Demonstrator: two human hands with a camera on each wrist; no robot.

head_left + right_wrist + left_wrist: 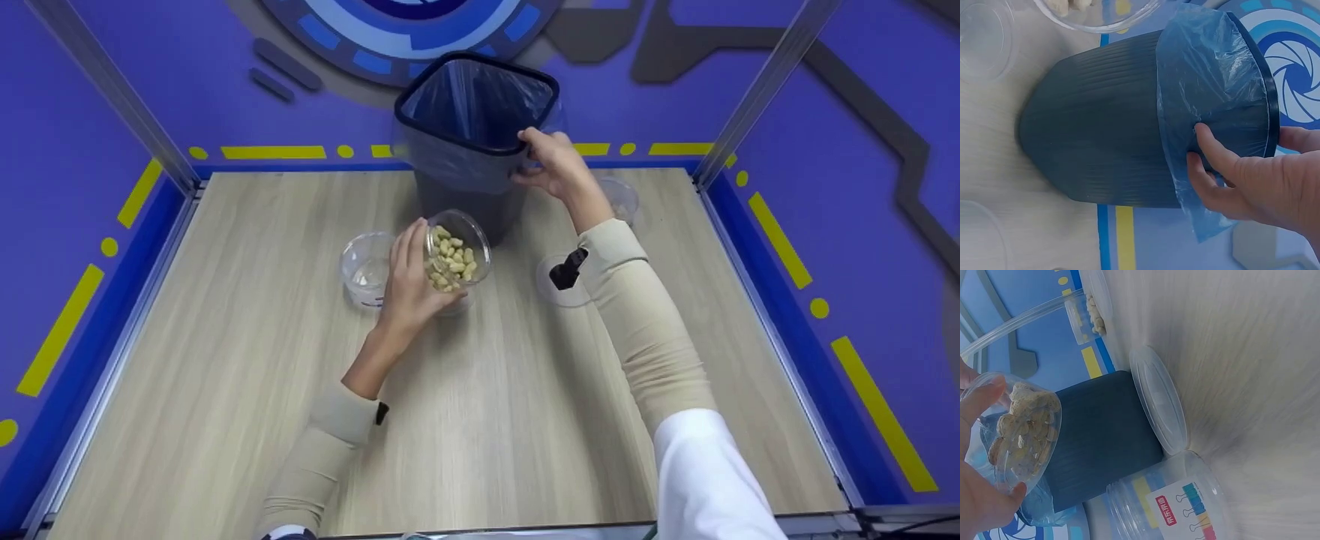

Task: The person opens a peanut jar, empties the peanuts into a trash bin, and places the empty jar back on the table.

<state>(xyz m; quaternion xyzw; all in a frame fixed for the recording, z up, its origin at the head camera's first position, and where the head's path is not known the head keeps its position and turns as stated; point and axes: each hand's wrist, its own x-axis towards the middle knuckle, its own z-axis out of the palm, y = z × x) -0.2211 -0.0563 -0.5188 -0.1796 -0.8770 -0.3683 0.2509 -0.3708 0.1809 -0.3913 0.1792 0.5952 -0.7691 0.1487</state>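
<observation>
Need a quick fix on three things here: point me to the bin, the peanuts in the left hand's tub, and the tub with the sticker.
Bin (pixel 1098 124): right wrist view, on its ribbed side wall.
Peanuts (pixel 452 260): head view, mid-pile.
Stickered tub (pixel 1183 511): left wrist view, on its sticker.

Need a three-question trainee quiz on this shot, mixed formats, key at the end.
1. What does the left hand hold near the bin?
2. True or false: the bin has no liner.
3. Fill in: the right hand grips the bin's ____.

Key
1. A clear container with peanuts in it.
2. False: a thin plastic liner is folded over the outside.
3. rim
</observation>
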